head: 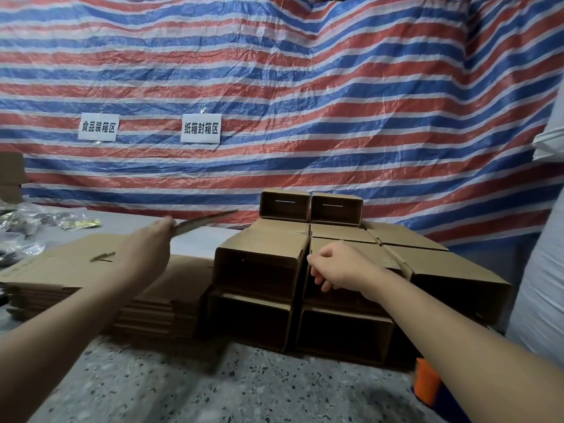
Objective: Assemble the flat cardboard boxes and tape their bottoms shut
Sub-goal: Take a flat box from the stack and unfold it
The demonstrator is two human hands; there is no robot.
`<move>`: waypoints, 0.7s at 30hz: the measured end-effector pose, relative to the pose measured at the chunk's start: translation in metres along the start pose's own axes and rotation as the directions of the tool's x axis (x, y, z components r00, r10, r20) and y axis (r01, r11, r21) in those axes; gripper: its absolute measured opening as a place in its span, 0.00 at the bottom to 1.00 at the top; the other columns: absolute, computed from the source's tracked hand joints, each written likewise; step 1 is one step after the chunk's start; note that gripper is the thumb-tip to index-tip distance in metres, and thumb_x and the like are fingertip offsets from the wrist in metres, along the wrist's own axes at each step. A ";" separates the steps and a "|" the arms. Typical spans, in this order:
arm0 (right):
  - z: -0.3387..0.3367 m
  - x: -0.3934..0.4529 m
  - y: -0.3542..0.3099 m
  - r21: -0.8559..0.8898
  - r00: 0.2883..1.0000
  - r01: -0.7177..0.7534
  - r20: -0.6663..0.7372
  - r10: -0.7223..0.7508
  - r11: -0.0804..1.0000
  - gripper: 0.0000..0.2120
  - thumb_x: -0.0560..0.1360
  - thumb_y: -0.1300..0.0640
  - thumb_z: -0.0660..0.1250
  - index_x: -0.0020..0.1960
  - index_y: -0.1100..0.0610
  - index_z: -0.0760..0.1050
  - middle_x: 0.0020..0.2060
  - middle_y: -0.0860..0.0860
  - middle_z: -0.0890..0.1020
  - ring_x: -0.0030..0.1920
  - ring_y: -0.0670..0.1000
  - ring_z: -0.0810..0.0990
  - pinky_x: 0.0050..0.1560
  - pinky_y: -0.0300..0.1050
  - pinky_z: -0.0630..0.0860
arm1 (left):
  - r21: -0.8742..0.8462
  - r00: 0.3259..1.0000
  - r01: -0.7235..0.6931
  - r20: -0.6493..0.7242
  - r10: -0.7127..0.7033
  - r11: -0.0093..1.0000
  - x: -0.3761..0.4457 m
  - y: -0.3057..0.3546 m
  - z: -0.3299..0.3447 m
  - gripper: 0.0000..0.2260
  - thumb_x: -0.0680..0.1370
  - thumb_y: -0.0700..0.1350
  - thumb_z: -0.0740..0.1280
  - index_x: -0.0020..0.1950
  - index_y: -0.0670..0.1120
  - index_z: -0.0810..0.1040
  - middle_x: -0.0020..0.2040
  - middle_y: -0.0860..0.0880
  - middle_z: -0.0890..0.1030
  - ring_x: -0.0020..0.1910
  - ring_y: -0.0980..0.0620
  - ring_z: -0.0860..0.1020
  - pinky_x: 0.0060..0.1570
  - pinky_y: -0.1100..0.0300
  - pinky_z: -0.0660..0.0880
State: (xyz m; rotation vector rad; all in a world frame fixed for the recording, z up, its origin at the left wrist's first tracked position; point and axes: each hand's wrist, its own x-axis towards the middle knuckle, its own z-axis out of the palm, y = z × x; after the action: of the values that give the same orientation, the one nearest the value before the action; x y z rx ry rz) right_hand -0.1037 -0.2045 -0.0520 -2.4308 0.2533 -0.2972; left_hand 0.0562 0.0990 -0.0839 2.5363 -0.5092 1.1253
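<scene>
Nearest to us is the speckled terrazzo worktop [189, 389], with our two bare forearms reaching out over it. Starting at the left, a stack of flat cardboard boxes [61, 270] lies on the worktop, its top sheet bare and the layered edges showing along its near side. Behind that stack, at the far left, we see crumpled clear wrappers and small packets [45, 222], too blurred to name further. Our left hand [149, 242] is raised above the flat stack and pinches one flat box blank [204, 221] by its near end; the blank shows edge-on, tilted up to the right and blurred. To the right stand the assembled boxes [262, 270], stacked in rows with their open ends facing us, and two smaller ones sit on top at the back. Our right hand [338, 267] rests on the top front edge of one assembled box in the upper row, its fingers curled down over the rim of the opening. Low on the right, just beside our right forearm, we see an orange object [427, 384], partly hidden. Behind everything hangs a red, white and blue striped tarpaulin [305, 87] with two white paper signs [200, 128] bearing Chinese characters.
</scene>
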 end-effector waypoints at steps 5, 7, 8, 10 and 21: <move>-0.027 0.011 -0.021 0.005 0.959 0.117 -0.262 -0.112 0.993 0.17 0.82 0.49 0.61 0.44 0.59 0.79 0.42 0.54 0.83 0.45 0.53 0.82 0.45 0.47 0.76 | -0.123 0.948 -0.192 -0.280 0.152 0.974 0.029 0.050 -0.064 0.07 0.82 0.38 0.58 0.55 0.39 0.74 0.40 0.41 0.77 0.30 0.44 0.71 0.28 0.56 0.65; -0.044 0.015 -0.035 0.088 0.917 0.184 -0.373 -0.139 0.979 0.18 0.83 0.44 0.58 0.48 0.57 0.75 0.42 0.51 0.80 0.42 0.49 0.77 0.44 0.47 0.71 | -0.183 0.910 -0.279 -0.365 0.198 0.943 0.036 0.071 -0.090 0.09 0.83 0.40 0.58 0.57 0.39 0.75 0.39 0.44 0.75 0.29 0.48 0.69 0.27 0.59 0.62; -0.054 0.016 -0.042 0.145 0.901 0.221 -0.409 -0.145 0.964 0.16 0.83 0.41 0.56 0.51 0.53 0.73 0.43 0.48 0.78 0.42 0.46 0.75 0.45 0.47 0.70 | -0.224 0.898 -0.308 -0.390 0.205 0.925 0.039 0.082 -0.101 0.09 0.83 0.41 0.58 0.58 0.39 0.75 0.40 0.46 0.74 0.30 0.48 0.69 0.28 0.59 0.61; -0.076 0.016 -0.051 0.288 0.877 0.308 -0.455 -0.153 0.907 0.19 0.83 0.38 0.51 0.54 0.51 0.71 0.47 0.46 0.77 0.47 0.45 0.75 0.50 0.48 0.70 | -0.337 0.899 -0.338 -0.391 0.196 0.879 0.041 0.101 -0.118 0.10 0.83 0.40 0.60 0.61 0.39 0.75 0.43 0.47 0.74 0.36 0.47 0.72 0.31 0.57 0.63; -0.144 -0.024 -0.049 0.304 0.556 0.584 -0.825 -0.098 0.753 0.17 0.83 0.39 0.56 0.43 0.48 0.71 0.35 0.46 0.74 0.37 0.42 0.77 0.38 0.34 0.73 | -0.937 0.989 -0.085 -0.039 0.139 0.338 0.028 0.160 -0.147 0.10 0.83 0.39 0.61 0.59 0.53 0.74 0.52 0.55 0.81 0.55 0.55 0.79 0.62 0.49 0.75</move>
State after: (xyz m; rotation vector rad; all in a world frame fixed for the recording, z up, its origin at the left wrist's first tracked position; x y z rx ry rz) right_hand -0.1615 -0.2473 0.0843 -1.5924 -0.0008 -1.4297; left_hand -0.0914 0.0140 0.0539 1.4610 -1.0064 0.4857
